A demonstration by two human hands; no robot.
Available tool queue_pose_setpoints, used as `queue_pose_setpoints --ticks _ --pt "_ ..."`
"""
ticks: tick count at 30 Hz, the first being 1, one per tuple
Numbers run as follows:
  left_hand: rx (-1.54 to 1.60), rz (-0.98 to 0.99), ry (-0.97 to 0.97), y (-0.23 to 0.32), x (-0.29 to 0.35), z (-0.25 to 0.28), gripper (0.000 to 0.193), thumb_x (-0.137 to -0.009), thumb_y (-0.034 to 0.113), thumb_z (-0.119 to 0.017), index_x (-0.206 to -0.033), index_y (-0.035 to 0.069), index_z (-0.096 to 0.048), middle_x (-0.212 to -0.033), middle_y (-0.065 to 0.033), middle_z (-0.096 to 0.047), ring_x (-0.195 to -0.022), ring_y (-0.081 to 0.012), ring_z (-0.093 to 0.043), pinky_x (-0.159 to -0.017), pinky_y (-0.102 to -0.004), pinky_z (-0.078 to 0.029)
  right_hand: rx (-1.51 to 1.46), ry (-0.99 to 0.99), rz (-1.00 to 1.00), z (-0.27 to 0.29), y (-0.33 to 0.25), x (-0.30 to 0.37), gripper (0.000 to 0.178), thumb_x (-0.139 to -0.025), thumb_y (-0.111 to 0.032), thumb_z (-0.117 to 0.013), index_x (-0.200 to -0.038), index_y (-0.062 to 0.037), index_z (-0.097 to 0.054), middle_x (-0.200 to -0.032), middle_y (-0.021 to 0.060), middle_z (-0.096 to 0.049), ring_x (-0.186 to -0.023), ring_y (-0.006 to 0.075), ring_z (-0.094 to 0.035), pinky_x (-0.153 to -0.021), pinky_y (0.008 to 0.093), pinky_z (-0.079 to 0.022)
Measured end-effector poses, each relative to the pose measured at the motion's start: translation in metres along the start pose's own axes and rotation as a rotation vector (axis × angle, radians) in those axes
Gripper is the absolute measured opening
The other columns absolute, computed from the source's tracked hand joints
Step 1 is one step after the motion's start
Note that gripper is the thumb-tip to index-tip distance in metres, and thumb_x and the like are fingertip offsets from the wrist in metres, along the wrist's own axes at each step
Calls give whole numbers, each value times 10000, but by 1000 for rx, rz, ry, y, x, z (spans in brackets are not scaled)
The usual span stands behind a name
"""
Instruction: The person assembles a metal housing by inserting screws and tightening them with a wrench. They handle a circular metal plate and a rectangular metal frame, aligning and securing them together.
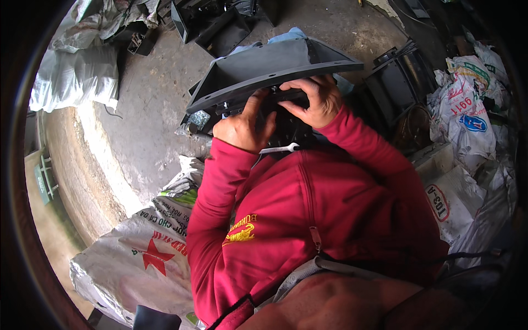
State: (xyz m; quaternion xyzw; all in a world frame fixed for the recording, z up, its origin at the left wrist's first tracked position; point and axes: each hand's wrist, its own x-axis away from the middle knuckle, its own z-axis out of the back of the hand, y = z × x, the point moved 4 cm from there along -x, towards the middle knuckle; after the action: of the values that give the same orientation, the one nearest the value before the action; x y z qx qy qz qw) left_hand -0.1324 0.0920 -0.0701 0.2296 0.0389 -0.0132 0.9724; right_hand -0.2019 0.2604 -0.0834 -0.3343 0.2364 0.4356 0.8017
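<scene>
Red jacket foremost. Left hand, right hand under metal part, fingers part-curled; grasp: cannot tell. White sack: contents hidden.

Light: daylight-like, moderate; brightest at left, bleaching a floor strip. Glare: pale sheen on plastic sheeting, upper left. Shadow: deep beneath dark flanged piece. Definition: jacket clear; neck soft. Distortion: fisheye bowing, blackened corners, bluish left-rim halo.
</scene>
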Motion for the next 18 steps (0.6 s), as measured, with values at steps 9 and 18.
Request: queue_pose_setpoints --ticks 9,18 --pt "1 9 -17 -1 0 -1 527 -804 356 -730 -1281 173 -604 -940 -132 -723 -719 -295 -712 -612 -372 -567 -13 19 -28 0 0 2 648 -666 -157 -868 -1191 -117 -490 -994 -54 -700 -940 181 -648 -899 374 -428" --pt "-79 -94 119 1 -2 13 450 -802 291 -733 -1235 197 -657 -896 -108 -731 -701 -270 -712 -622 -345 -561 -73 59 -35 -2 5 5 699 -660 -161 -843 -1269 -168 -499 -1032 -41 -675 -970 202 -629 -904 398 -428"
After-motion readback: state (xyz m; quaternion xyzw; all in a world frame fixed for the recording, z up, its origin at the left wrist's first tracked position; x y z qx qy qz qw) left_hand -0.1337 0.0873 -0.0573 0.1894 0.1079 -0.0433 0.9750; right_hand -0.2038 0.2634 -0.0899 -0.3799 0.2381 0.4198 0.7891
